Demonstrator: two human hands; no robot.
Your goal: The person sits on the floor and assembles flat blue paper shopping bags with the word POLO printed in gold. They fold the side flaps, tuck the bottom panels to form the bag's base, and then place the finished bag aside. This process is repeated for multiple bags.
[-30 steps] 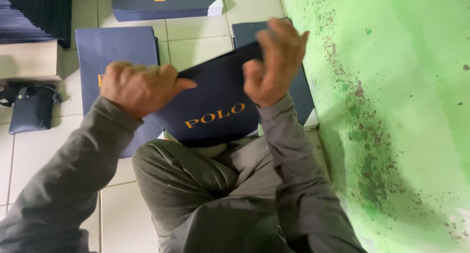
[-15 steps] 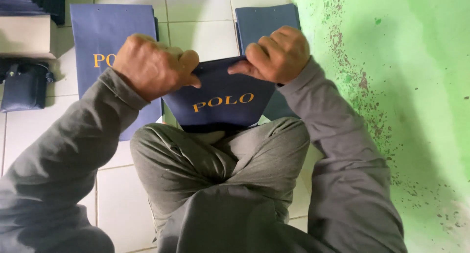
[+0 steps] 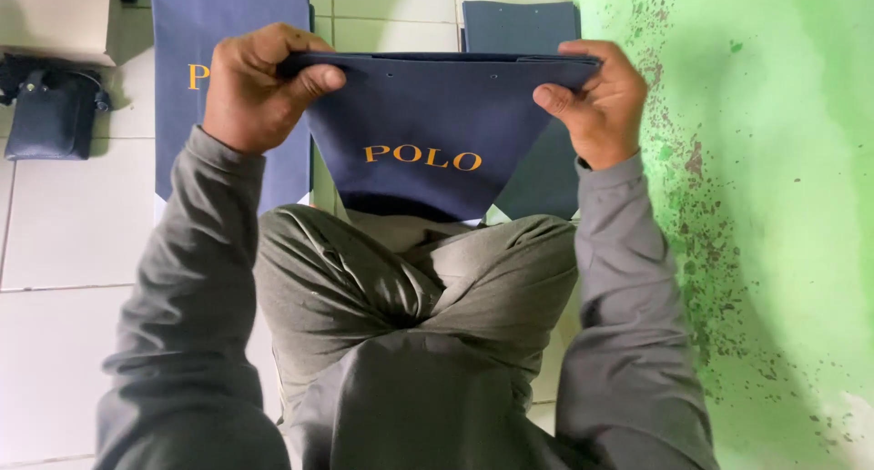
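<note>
White tiled floor, green wall right: left hand and right hand pinch the navy paper bag's top corners; light, stiff, creasable.

Both hands, left and right, pinch the navy paper bag.

The floor is made of white square tiles with thin grey joints. A bright green wall stands on the right, with dark speckled stains low beside the floor. A small dark pouch and a pale cardboard box lie at the upper left. The light is soft and even.
</note>
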